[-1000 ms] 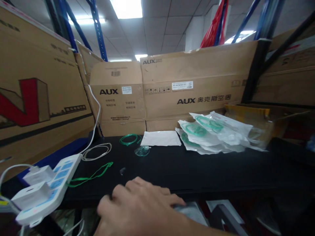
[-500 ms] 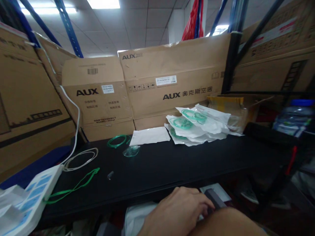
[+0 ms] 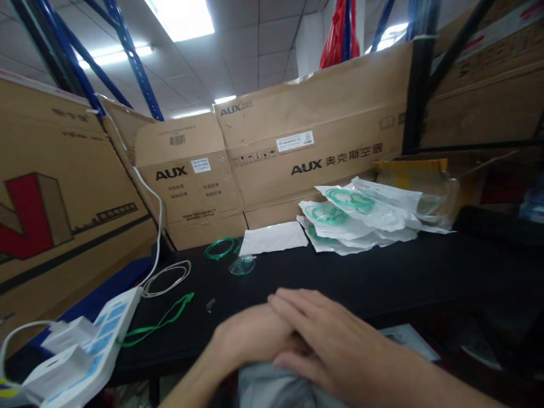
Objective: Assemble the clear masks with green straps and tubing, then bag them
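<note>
My right hand [image 3: 325, 334] lies over my left hand [image 3: 255, 334] at the table's front edge, its fingers stretched across the back of the left. The left hand's fingers are mostly hidden beneath it. Farther back on the black table [image 3: 272, 283] are a clear green-tinted mask [image 3: 242, 265], coiled green tubing [image 3: 220, 249] and a flat white packet [image 3: 274, 238]. A green strap [image 3: 170, 317] and a small clear piece [image 3: 210, 306] lie to the left. White pouches with green tubing [image 3: 361, 218] are piled at the back right.
A white power strip [image 3: 113, 334] with plugged-in adapters and a white cable [image 3: 159, 226] is at the left. Cardboard panels [image 3: 263, 187] stand behind the table. An opened carton [image 3: 461, 187] is at the back right, near a dark rack post [image 3: 419, 96].
The view has turned a little left. Both hands have come together at the table edge, with the right now resting on the left.
</note>
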Demonstrator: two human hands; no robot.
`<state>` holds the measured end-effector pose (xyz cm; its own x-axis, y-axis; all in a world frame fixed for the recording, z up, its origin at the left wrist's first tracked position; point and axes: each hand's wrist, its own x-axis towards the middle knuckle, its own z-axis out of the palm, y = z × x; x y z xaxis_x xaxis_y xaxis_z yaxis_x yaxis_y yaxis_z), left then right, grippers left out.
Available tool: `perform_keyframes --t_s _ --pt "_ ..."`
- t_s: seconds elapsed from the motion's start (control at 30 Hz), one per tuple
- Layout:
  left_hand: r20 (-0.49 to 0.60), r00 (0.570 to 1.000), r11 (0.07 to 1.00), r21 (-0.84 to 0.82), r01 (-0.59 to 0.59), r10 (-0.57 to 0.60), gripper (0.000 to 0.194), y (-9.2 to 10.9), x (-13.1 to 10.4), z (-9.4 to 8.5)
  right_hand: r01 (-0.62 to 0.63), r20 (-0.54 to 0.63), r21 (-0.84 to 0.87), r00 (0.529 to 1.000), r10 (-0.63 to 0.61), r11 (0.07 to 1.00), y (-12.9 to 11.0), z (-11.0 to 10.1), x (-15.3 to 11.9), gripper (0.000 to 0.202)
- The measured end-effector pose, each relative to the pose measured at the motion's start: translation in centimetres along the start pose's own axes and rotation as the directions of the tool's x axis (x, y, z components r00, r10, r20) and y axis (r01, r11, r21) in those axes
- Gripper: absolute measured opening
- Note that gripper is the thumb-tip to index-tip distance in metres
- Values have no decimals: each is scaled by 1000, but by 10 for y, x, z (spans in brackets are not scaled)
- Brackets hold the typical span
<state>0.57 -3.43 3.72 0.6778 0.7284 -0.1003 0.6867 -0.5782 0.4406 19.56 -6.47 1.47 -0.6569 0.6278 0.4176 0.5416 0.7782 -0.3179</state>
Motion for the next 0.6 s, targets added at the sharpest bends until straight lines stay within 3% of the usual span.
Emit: perform_keyframes --t_s 0.03,0.07,0.1,0.13,0.17,0.23,0.3,0.4,0.5,0.6 --pt "-5 999 999 6 -52 52 35 -8 3 -21 -59 -48 -24 997 58 998 9 -7 -4 64" --pt "-89 995 998 30 -50 52 39 -19 9 -41 -127 -77 -44 989 124 991 19 -13 -8 52" --pt "-284 958 996 69 58 -36 42 -33 15 -61 -158 -47 -42 987 156 987 27 -17 -13 40" --pt "-484 858 964 96 249 -173 45 -50 22 -79 -168 -9 -16 986 168 986 35 -20 -18 34" --pt "-566 784 926 91 365 -254 48 -69 28 -93 -173 15 18 985 173 985 41 -22 -24 32" --pt "-601 711 860 74 504 -365 47 -108 39 -112 -174 43 88 984 171 981 48 -23 -34 29" --pt "-569 678 795 66 602 -466 38 -144 49 -117 -184 51 124 982 179 975 51 -22 -41 29" --pt "-508 635 710 62 702 -583 32 -184 64 -109 -197 68 132 980 189 971 53 -22 -45 32" --pt "-461 606 657 64 751 -648 31 -209 75 -97 -217 79 144 975 207 966 55 -28 -45 35" --pt "-431 607 645 70 761 -668 31 -225 77 -91 -252 73 161 967 243 954 60 -35 -43 38"
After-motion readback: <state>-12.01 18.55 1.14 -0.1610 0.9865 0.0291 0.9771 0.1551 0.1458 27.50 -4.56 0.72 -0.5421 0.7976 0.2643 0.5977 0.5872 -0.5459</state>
